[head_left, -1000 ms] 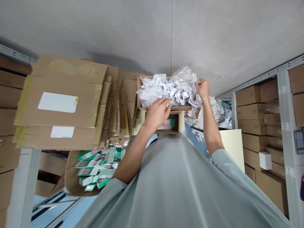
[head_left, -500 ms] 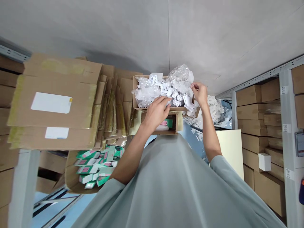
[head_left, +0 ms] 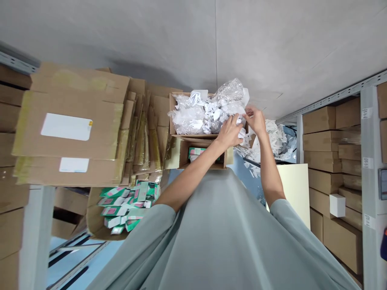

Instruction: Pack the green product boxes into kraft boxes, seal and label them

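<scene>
An open cardboard box (head_left: 193, 136) against the wall holds crumpled white paper scraps (head_left: 216, 112) and clear plastic wrap (head_left: 230, 92). My left hand (head_left: 230, 132) lies over the right part of this box, its fingers and thumb curved round some scraps. At the box's right edge my right hand (head_left: 255, 120) has its fingers drawn together on white paper, close to the left fingertips; they are slightly blurred. A smaller open carton (head_left: 185, 155) stands nearer my body, with a green and pink packet (head_left: 196, 151) inside, partly covered by my left forearm.
Flattened cardboard boxes (head_left: 69, 133) stand stacked at the left. Below them a carton (head_left: 93, 213) holds several green and pink packets (head_left: 127, 207). More paper shreds (head_left: 273, 139) are heaped at the right, beside a pale yellow board (head_left: 293, 193). Shelves with brown boxes (head_left: 322, 141) line the right side.
My left hand has moved right across the box, from its front middle to the scraps beside my right hand. The right hand has shifted only slightly. More of the packet in the smaller carton shows.
</scene>
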The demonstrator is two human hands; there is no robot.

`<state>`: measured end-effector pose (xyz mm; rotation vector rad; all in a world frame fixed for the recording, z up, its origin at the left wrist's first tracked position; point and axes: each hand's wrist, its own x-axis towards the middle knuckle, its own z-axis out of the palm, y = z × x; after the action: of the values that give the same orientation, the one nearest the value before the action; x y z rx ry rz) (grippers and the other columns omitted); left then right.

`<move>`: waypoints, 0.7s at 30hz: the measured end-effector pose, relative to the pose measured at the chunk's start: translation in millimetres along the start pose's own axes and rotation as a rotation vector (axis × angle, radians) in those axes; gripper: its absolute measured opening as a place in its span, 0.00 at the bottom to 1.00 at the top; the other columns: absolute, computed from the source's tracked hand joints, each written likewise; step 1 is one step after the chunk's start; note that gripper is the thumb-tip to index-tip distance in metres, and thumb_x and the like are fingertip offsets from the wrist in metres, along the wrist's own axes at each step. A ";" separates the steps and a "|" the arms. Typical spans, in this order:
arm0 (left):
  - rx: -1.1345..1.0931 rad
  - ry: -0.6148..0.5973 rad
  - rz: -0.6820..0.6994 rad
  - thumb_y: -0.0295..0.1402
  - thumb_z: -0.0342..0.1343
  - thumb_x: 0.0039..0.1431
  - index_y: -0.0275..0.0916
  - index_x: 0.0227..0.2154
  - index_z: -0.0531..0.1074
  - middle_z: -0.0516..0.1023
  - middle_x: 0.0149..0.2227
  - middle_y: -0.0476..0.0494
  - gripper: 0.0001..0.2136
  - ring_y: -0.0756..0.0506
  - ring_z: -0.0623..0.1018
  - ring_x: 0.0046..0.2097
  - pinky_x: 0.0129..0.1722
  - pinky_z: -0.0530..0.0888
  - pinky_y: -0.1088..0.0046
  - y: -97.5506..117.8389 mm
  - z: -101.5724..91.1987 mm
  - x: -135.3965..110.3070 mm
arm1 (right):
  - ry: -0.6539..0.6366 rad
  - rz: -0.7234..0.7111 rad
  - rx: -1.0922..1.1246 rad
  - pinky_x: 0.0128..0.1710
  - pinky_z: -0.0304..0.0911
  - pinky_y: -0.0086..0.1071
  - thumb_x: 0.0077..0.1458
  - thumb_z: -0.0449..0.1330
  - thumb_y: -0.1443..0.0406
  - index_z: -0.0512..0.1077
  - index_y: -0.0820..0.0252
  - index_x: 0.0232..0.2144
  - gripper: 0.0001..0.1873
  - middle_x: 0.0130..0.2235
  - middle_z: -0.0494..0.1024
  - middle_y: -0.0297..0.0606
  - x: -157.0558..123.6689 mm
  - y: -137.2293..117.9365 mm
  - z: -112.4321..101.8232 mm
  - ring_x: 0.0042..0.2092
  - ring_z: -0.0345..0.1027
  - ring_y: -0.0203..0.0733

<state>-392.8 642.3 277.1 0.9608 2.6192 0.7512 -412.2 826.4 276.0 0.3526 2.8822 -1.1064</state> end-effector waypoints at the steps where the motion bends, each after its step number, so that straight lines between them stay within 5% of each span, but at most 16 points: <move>1: -0.007 0.007 -0.002 0.33 0.73 0.58 0.33 0.58 0.81 0.60 0.78 0.23 0.25 0.21 0.65 0.76 0.72 0.72 0.42 -3.8 -1.8 -2.2 | -0.016 0.005 -0.018 0.59 0.74 0.45 0.67 0.65 0.56 0.81 0.62 0.55 0.20 0.51 0.88 0.49 -0.8 2.6 0.2 0.48 0.82 0.50; 8: -0.019 0.050 -0.053 0.33 0.67 0.60 0.28 0.57 0.80 0.61 0.76 0.21 0.23 0.21 0.64 0.76 0.69 0.77 0.43 -24.5 -19.9 -16.3 | 0.096 -0.003 -0.036 0.59 0.72 0.43 0.73 0.57 0.59 0.83 0.61 0.50 0.17 0.50 0.88 0.48 -6.6 4.8 0.9 0.49 0.81 0.50; 21: -0.177 0.206 -0.131 0.37 0.65 0.67 0.37 0.62 0.78 0.60 0.80 0.29 0.23 0.25 0.61 0.80 0.79 0.63 0.40 -46.1 -24.2 -29.4 | 0.391 -0.137 0.235 0.48 0.79 0.42 0.73 0.56 0.41 0.83 0.57 0.49 0.29 0.46 0.86 0.44 -73.9 -33.4 -37.6 0.45 0.82 0.48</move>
<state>-404.7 583.9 273.7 0.6878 2.6976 1.0784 -345.8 812.6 334.3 0.4272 3.1510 -1.5672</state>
